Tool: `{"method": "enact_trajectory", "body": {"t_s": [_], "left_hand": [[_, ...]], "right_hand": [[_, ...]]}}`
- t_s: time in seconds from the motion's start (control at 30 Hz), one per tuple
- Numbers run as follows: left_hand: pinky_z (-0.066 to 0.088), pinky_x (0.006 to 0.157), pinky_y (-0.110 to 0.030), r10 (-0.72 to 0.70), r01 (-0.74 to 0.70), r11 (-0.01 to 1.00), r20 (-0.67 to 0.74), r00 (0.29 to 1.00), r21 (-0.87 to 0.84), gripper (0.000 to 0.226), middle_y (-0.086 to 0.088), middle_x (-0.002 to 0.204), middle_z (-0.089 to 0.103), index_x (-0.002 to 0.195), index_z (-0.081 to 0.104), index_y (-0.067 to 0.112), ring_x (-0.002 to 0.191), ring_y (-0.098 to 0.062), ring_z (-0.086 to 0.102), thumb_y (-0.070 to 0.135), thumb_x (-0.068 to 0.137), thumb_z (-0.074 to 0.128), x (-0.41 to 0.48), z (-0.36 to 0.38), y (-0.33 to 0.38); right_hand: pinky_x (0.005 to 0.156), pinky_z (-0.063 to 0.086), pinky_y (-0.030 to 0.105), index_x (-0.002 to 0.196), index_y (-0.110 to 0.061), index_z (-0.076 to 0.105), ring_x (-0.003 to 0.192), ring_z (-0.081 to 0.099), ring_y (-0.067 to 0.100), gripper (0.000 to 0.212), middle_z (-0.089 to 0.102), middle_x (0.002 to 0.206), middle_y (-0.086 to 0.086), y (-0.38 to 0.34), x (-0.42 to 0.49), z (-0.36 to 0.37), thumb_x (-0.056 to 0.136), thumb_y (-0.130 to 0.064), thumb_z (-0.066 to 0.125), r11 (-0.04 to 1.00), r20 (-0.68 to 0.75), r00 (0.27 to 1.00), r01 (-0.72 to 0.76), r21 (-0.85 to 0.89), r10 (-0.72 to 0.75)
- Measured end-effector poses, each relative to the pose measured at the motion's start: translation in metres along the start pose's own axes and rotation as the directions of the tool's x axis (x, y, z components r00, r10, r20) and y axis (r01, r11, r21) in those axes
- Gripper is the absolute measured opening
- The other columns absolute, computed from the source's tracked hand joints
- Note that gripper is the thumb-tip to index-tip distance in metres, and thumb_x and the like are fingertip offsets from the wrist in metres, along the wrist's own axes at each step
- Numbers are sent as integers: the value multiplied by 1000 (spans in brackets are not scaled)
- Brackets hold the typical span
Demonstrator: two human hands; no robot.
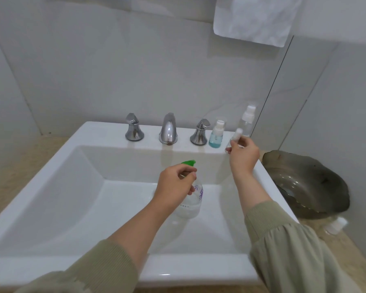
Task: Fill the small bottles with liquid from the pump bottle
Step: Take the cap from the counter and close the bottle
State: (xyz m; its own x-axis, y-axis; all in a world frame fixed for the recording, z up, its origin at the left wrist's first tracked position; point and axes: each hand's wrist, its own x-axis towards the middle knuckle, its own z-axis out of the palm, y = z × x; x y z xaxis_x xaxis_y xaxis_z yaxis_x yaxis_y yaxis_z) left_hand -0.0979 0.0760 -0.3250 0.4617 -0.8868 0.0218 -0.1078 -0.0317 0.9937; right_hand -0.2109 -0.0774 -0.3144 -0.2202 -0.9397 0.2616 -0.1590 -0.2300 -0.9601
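Head view: sink (97, 132)
Left hand (173, 182): fingers (191, 177) curled round green-topped pump bottle (190, 206), sink beneath them
Right hand (243, 155): fingertips (234, 143) pinching small clear bottle (236, 134)

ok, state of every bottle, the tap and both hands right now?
pump bottle, upright in the sink, neck gripped by left hand
small bottle, tilted, pinched by right hand
blue bottle, upright on sink rim, capped, part full
tall clear bottle, upright, capped
faucet, no water running
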Motion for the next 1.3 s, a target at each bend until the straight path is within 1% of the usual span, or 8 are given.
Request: {"method": "enact_trajectory", "body": {"t_s": [0.1, 0.2, 0.27, 0.37, 0.53, 0.77, 1.03, 1.3], "left_hand": [[51, 54, -22, -4, 4, 1000, -7, 1000, 1, 16, -12, 87, 67, 92, 68, 10, 53, -15, 59, 4, 88, 55, 1, 0, 0], [52, 54, -23, 4, -4, 1000, -4, 1000, 7, 16, -11, 84, 66, 90, 68, 11, 53, -16, 58, 3, 87, 55, 2, 1, 1], [53, 55, -24, 12, -12, 1000, -1, 1000, 4, 16, -11, 84, 66, 90, 68, 11, 53, -15, 58, 3, 87, 55, 3, 1, 1], [53, 54, -23, 18, -18, 1000, -2, 1000, 2, 16, -11, 85, 66, 89, 68, 11, 51, -14, 58, 2, 87, 55, 4, -1, 1], [52, 53, -22, 17, -17, 1000, 2, 1000, 3, 16, -9, 83, 65, 88, 68, 11, 48, -11, 58, 2, 87, 55, 5, -3, 1], [52, 53, -23, 16, -17, 999, 17, 1000, 40, 15, -10, 82, 66, 89, 69, 11, 51, -13, 58, 4, 87, 56, 4, -3, 0], [51, 52, -21, 19, -20, 998, 24, 1000, 66, 15, -11, 82, 66, 89, 69, 11, 51, -14, 57, 4, 87, 56, 4, -2, 0], [51, 53, -20, 29, -34, 990, 45, 999, 137, 14, -12, 85, 65, 91, 69, 9, 54, -15, 58, 7, 87, 56, 2, -3, -2]], "right_hand": [[64, 49, 24, 105, -7, 64, 59, 61, 12, 17, 66, 101, 8, 1, 7, 9, 89, -7, 59, 998, 13, 999, 31, -62, -30], [71, 51, 31, 108, -6, 64, 64, 63, 17, 20, 66, 102, 8, 3, 14, 15, 88, -6, 61, 994, 24, 1000, 18, -103, -16], [77, 53, 36, 109, -7, 64, 78, 67, 24, 23, 66, 103, 6, 6, 17, 17, 86, -9, 63, 988, 35, 999, 27, -149, -22], [81, 45, 27, 111, -6, 64, 94, 63, 24, 26, 66, 105, 5, 8, 18, 15, 86, -11, 64, 967, 50, 997, 68, -245, -58], [77, 38, 28, 117, -9, 58, 92, 58, 23, 33, 63, 100, 5, 9, 15, 13, 86, -18, 65, 923, 36, 997, 72, -377, -63], [69, 32, 25, 86, -10, 59, 82, 52, 21, 8, 64, 98, 6, 15, 11, 13, 86, -18, 63, 893, 50, 999, 35, -449, -14], [76, 35, 25, 111, -8, 66, 103, 57, 28, 25, 57, 119, 10, 18, 7, 13, 90, -17, 56, 848, 140, 989, 114, -517, -48], [77, 35, 26, 114, -9, 64, 104, 57, 28, 26, 54, 122, 9, 11, -6, 7, 91, -16, 55, 818, 169, 984, 146, -557, -61]]}}
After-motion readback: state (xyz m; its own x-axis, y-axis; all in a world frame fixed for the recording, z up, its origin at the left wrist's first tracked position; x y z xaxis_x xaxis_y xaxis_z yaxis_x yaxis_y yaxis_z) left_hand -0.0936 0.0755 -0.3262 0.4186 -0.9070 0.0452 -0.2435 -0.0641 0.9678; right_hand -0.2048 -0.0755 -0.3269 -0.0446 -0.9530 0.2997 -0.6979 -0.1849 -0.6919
